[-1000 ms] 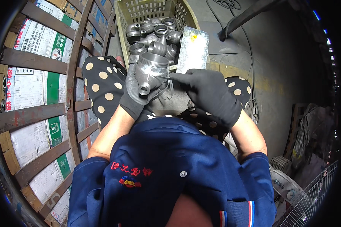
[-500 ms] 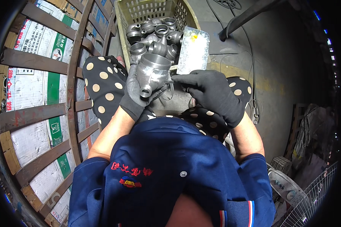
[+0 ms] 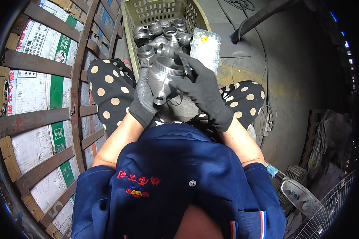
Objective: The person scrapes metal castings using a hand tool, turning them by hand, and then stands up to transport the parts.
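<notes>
Held upright in front of my lap is a grey metal pipe fitting (image 3: 162, 79), with a wide threaded mouth at the top and a small round spout pointing toward me. My left hand (image 3: 144, 95), in a dark glove, is wrapped round its left side. On the fitting's other side is my gloved right hand (image 3: 206, 91), its fingers bent against the rim and upper wall. Whether those fingers also hold something small is hard to make out. A thin dark loop hangs below the fitting on the right, and what it belongs to is hidden.
Beyond my hands stands a yellowish plastic crate (image 3: 198, 16) with several similar fittings (image 3: 170, 31). A pale translucent slab (image 3: 205, 49) with a yellow mark leans at its right corner. Slatted metal bars (image 3: 36, 65) run along the left, cables (image 3: 263, 59) on the right. A fan (image 3: 327, 207) is lower right.
My right hand has moved left and closed in on the fitting, its fingers now up at the rim. The fitting has shifted slightly right in my left hand.
</notes>
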Motion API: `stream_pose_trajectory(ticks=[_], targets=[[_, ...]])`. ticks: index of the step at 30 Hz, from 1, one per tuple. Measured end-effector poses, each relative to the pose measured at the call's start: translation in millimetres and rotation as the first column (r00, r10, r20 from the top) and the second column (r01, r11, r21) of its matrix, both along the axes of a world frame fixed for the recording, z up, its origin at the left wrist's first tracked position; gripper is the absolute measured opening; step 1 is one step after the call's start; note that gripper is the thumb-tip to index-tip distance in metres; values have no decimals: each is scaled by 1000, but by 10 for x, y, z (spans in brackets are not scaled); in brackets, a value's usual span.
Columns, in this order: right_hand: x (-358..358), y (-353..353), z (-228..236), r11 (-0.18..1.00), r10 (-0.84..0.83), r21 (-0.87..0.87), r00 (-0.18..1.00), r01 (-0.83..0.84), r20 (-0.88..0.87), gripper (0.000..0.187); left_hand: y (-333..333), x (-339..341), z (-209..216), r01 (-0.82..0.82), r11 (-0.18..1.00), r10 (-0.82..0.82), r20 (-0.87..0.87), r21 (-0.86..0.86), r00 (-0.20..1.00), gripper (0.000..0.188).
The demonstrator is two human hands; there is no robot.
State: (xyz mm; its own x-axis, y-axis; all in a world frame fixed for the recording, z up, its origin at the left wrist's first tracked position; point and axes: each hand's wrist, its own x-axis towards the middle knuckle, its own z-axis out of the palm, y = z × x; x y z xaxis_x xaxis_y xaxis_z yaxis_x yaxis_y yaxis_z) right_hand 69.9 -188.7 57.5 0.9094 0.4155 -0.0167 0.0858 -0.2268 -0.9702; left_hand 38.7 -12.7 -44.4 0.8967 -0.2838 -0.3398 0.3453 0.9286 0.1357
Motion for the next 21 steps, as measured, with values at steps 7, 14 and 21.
stream_pose_trajectory(ticks=[7,14,21], targets=[[-5,63,30,992,76,-90,988,-89,-132,50,23,24,-28,-75,996,72,75,39,995,58],[-58,36,-62,987,144,-93,981,-133,130,50,-21,5,95,75,961,-7,248,-267,969,59],[-76,-23,-151,997,44,58,981,-56,187,53,-85,-73,265,21,1000,-21,0,0,1000,63]])
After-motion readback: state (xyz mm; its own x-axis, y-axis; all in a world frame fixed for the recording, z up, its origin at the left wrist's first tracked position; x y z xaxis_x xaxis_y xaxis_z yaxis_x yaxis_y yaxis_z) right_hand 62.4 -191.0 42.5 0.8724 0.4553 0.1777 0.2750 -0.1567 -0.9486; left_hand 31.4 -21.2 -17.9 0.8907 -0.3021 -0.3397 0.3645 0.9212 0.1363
